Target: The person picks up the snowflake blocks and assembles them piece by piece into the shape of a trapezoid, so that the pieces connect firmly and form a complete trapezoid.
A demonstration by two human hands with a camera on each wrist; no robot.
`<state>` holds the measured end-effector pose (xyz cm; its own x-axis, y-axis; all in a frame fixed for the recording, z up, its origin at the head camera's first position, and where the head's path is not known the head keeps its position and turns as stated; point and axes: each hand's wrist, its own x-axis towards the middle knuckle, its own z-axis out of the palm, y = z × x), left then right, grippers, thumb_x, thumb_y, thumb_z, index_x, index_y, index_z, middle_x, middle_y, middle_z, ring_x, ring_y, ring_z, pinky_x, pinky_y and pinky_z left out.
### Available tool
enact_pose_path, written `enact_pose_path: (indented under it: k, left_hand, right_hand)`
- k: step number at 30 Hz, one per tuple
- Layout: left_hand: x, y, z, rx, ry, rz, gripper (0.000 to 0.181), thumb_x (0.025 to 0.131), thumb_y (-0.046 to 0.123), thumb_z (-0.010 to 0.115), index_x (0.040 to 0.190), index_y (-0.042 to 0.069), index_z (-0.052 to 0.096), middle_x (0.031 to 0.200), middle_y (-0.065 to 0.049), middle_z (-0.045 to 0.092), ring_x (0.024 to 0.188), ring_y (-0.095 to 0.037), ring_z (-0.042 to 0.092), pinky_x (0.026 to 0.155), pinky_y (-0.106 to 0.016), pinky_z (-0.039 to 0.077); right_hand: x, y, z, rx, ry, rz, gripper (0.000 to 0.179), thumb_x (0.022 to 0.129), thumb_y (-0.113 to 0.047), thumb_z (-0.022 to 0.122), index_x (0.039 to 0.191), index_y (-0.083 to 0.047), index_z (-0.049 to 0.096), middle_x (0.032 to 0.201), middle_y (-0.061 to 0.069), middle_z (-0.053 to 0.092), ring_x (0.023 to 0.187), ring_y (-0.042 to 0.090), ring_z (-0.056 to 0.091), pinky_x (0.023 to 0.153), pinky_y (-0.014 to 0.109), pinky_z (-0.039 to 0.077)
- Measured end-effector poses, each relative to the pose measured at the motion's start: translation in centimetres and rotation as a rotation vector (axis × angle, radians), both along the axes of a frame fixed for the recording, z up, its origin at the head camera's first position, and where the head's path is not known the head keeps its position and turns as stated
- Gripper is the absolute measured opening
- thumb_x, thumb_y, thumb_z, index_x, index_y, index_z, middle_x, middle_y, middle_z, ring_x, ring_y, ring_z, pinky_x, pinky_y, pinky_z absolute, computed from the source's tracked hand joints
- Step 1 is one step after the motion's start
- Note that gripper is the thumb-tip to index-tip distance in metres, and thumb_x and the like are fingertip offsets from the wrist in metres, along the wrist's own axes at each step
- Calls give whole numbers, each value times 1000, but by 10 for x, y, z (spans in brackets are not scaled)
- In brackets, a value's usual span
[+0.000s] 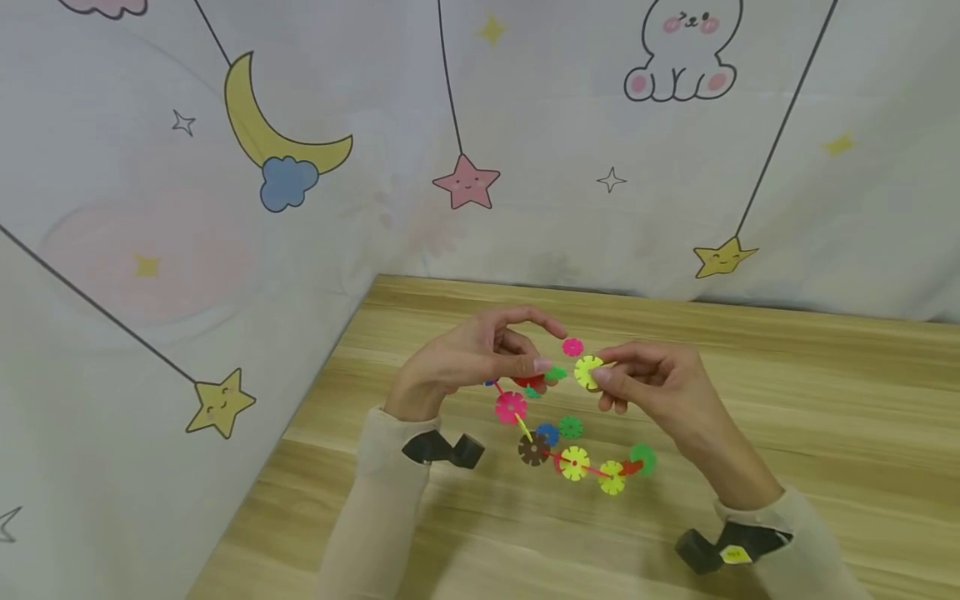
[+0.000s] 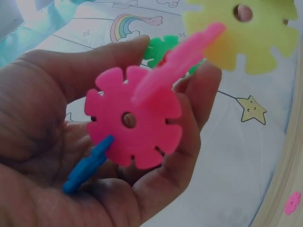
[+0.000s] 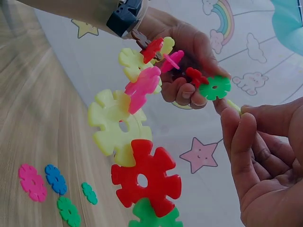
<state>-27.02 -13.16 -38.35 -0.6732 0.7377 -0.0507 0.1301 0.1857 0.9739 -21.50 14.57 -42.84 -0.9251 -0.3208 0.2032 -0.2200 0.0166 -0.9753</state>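
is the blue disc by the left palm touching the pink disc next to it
Touching. The left wrist view shows the blue disc, edge-on, slotted into the lower-left rim of the pink disc.

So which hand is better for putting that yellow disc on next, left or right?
Probably the right hand: it pinches the yellow disc, close to the green disc. The left hand is busy holding that green disc and its linked chain.
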Motion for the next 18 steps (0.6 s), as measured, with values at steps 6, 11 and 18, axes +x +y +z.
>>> enact_pose_path:
  k: [6,11,18]
  left_hand:
    - [1,1,1,-9,5,7,38,103,4,68,140,8,61,80,3,75,76,-16,65,70,-26,51]
    - [2,2,2,-3,1,5,39,102,3,69,140,7,61,81,3,77,80,-19,68,72,-27,53]
    - [2,3,2,-23,3,3,39,102,6,70,139,11,62,80,3,75,77,-15,65,66,-25,48]
  right_hand:
    - [1,-3,0,-16,25,42,18,101,1,71,115,11,73,82,-2,79,65,14,72,61,28,60]
    - [2,-4,0,-20,17,57,19,101,0,71,116,10,73,82,-1,79,64,15,71,61,28,60]
    - [3,-5,1,-19,5,50,18,101,-1,71,116,10,74,80,0,78,64,17,70,60,28,59]
